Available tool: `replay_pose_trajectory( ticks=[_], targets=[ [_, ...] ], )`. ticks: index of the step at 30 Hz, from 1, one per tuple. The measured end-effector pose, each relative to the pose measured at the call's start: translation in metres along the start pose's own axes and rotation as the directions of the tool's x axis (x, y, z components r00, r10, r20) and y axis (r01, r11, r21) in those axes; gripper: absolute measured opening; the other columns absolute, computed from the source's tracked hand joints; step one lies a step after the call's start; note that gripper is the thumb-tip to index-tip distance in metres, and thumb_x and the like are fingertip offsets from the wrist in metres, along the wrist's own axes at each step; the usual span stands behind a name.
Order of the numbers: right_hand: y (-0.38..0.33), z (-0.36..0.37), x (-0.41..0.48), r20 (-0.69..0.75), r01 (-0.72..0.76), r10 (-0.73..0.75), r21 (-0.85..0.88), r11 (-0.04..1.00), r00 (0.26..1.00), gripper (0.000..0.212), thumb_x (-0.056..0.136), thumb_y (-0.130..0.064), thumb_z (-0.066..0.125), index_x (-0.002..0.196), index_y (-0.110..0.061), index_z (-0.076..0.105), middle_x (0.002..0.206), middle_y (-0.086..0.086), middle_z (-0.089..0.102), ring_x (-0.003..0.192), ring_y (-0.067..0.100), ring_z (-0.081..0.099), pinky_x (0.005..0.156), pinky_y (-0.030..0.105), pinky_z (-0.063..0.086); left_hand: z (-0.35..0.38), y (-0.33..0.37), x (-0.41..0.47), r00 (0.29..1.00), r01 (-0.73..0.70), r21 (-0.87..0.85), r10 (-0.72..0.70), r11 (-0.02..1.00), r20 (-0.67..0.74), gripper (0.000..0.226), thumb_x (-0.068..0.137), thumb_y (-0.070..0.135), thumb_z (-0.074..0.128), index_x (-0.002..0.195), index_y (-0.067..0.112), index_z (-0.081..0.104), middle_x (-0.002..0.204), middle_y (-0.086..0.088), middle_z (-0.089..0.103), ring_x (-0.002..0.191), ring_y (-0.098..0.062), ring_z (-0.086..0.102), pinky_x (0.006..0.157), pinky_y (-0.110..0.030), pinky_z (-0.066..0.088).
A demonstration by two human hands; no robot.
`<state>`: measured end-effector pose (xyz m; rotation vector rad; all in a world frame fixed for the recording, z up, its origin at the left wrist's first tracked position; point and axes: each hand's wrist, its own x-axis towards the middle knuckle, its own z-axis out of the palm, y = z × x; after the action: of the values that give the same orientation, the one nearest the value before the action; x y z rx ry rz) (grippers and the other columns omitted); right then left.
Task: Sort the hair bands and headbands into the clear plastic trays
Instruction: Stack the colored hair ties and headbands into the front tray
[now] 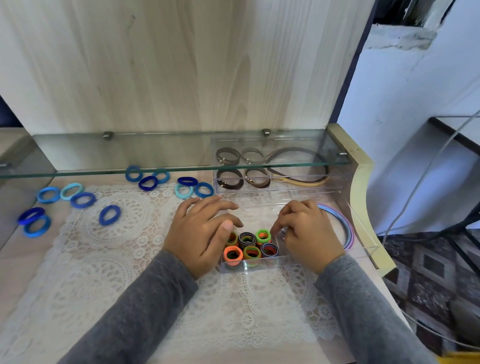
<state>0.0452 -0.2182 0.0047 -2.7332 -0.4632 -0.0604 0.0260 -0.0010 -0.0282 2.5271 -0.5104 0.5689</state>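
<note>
A clear tray (263, 265) lies in front of me on the lace mat. Its left part holds several upright stacks of orange, green and dark hair bands (248, 247). My left hand (202, 235) rests over the tray's left end, fingers relaxed, thumb touching the nearest stack. Pastel headbands (348, 227) curve through the tray's right part. My right hand (308, 234) lies over them with curled fingers that pinch a lilac tip. A second clear tray (334, 188) behind holds brown bands (230, 179) and tan headbands (309, 180). Several blue hair bands (83, 199) lie loose at the left.
A glass shelf (123, 152) on metal pegs hangs low over the back of the table, above the far tray. A wooden panel rises behind it. The table's curved edge (363, 194) is at the right, with floor and cables beyond.
</note>
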Motion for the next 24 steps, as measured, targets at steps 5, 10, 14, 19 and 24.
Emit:
replay_pose_trajectory(
  ticks=[5,10,14,19,24],
  targets=[
    [0.001,0.003,0.002,-0.006,0.034,-0.034,0.034,0.999,0.999,0.036,0.086,-0.003,0.049,0.094,-0.026,0.075,0.103,-0.006,0.059,0.106,0.018,0.04,0.089,0.036,0.036,0.0,-0.005,-0.004,1.0,-0.007,0.038,0.006,0.999,0.015,0.053,0.096,0.038,0.018,0.089,0.032,0.07,0.117,0.017,0.062,0.125,-0.012,0.048,0.106,-0.036,0.02],
    [0.002,0.003,0.002,0.003,0.04,-0.04,0.051,0.998,0.999,0.039,0.085,0.0,0.048,0.092,-0.027,0.075,0.103,-0.007,0.06,0.105,0.017,0.039,0.09,0.037,0.036,0.003,-0.009,-0.006,0.999,0.01,0.023,-0.011,1.0,0.041,0.056,0.097,0.041,0.014,0.09,0.033,0.069,0.115,0.02,0.062,0.124,-0.009,0.046,0.109,-0.035,0.018],
    [0.004,0.004,0.003,-0.001,0.031,-0.031,0.054,0.998,1.0,0.043,0.085,0.002,0.045,0.092,-0.029,0.074,0.103,-0.009,0.058,0.104,0.015,0.038,0.091,0.037,0.036,0.003,-0.008,-0.006,1.0,0.018,-0.002,-0.018,1.0,0.024,0.05,0.096,0.04,0.018,0.097,0.034,0.067,0.114,0.02,0.061,0.123,-0.006,0.046,0.109,-0.038,0.02],
    [0.002,0.007,0.007,-0.152,0.041,-0.025,0.102,0.994,0.988,0.037,0.08,0.001,0.05,0.087,-0.026,0.073,0.093,-0.01,0.057,0.094,0.015,0.04,0.084,0.04,0.041,-0.006,-0.007,-0.011,0.994,0.029,0.006,-0.028,1.0,-0.103,0.041,0.094,0.034,0.026,0.1,0.03,0.066,0.114,0.018,0.062,0.114,-0.002,0.052,0.105,-0.036,0.026],
    [-0.04,0.007,0.014,-0.356,0.113,-0.034,0.204,0.972,0.934,0.042,0.07,-0.008,0.038,0.095,-0.017,0.07,0.092,-0.002,0.06,0.092,0.02,0.048,0.081,0.034,0.044,-0.024,-0.019,-0.021,0.932,0.202,0.147,-0.145,0.968,-0.332,0.025,0.086,0.03,0.043,0.095,0.026,0.066,0.104,0.014,0.066,0.1,-0.006,0.059,0.101,-0.041,0.031]
  ],
)
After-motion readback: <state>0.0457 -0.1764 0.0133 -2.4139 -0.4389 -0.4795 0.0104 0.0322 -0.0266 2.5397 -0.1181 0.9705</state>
